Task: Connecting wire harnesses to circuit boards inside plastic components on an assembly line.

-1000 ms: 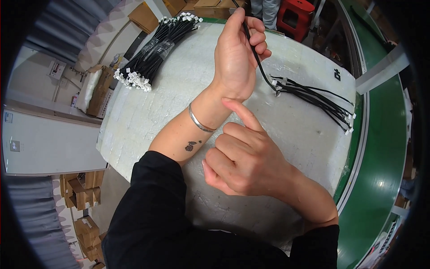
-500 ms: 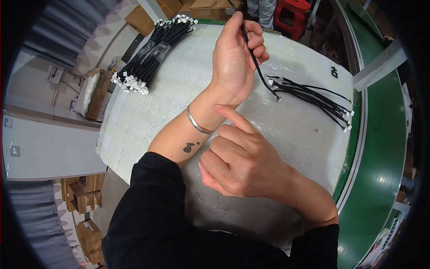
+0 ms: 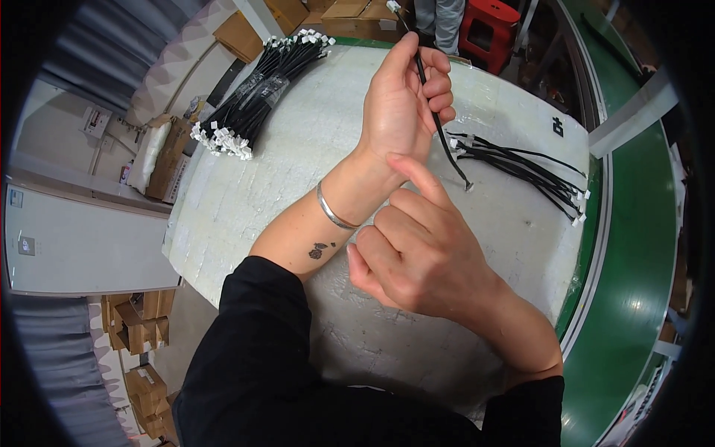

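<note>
My left hand is raised over the work surface, palm toward me, its fingers curled round a black cable. One end of the cable, with a white connector, sticks up above the hand. Its lower end hangs down to the right, close to the surface. My right hand lies across in front, back of the hand up. One finger is stretched out against my left wrist and the others are curled in; nothing shows in them. To the right lies a small loose group of black cables with white connectors.
A thick bundle of black cables, wrapped in clear film, lies far left on the pale, film-covered surface. Green surface runs along the right, past a pale post. Behind stand cardboard boxes, a red stool and a person's legs.
Both hands have shifted a little to the right, the left with the cable in its fingers. The cable's upper white connector has come into view. The right hand still touches the left wrist.
</note>
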A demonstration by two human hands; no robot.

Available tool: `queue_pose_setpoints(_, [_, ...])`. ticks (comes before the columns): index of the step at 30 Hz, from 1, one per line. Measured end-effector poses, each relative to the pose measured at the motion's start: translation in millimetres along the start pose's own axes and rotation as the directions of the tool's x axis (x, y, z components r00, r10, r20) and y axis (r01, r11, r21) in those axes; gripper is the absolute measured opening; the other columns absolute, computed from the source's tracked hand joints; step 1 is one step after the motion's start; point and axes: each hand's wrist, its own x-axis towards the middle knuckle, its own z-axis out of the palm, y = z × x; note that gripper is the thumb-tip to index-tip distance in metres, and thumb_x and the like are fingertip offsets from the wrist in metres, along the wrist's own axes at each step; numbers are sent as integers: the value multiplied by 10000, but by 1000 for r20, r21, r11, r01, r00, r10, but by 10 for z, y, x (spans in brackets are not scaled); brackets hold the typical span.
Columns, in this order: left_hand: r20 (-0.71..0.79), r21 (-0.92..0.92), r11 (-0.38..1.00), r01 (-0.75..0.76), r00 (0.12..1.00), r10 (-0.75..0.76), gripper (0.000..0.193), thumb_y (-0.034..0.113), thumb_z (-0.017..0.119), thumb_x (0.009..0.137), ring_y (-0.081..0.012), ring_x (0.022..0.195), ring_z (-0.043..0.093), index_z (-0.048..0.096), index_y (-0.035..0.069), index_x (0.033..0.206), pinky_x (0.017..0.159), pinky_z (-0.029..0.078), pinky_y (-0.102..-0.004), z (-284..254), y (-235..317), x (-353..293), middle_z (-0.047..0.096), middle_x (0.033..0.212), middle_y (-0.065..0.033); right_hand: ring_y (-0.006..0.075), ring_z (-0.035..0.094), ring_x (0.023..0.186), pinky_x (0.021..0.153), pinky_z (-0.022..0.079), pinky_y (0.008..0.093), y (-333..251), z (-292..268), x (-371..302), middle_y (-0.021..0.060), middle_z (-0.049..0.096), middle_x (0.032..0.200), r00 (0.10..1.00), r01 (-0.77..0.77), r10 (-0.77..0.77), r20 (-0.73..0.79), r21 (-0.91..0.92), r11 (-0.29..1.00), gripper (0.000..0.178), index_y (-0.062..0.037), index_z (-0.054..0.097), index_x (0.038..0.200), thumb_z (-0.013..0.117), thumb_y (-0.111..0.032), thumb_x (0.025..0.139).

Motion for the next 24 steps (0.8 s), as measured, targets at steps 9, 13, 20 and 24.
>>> queue_pose_setpoints(9, [71,-129,978,164,985,-156,382,439,415,945,-94,529,348,510,94,814,512,329,-244,-57,-41,23,363,582,38,195,480,567,936,466,453,0,7,-26,43,421,567,999,0,0,50,-11,1000,198,-31,490,565,686,-33,596])
queue_pose_setpoints(13, [123,-146,970,193,977,-176,379,433,416,949,-94,522,347,510,90,817,501,322,-238,-50,-37,32,364,576,38,196,486,569,940,467,450,34,1,-23,46,428,565,999,-3,5,46,-42,999,200,-27,495,564,694,-44,565])
queue_pose_setpoints(20, [214,-182,941,286,945,-247,380,385,375,980,-86,548,306,531,72,832,510,307,-220,-78,-68,50,337,607,31,195,487,573,947,467,441,41,19,-49,51,426,561,993,13,-10,116,-33,999,196,-29,491,560,686,-47,553])
queue_pose_setpoints(24, [236,-194,936,293,940,-246,382,375,372,981,-87,551,305,546,66,841,511,306,-220,-64,-62,14,344,607,31,186,488,587,958,461,435,10,18,-47,52,433,564,996,22,-14,92,-84,996,176,-28,505,562,678,-58,571])
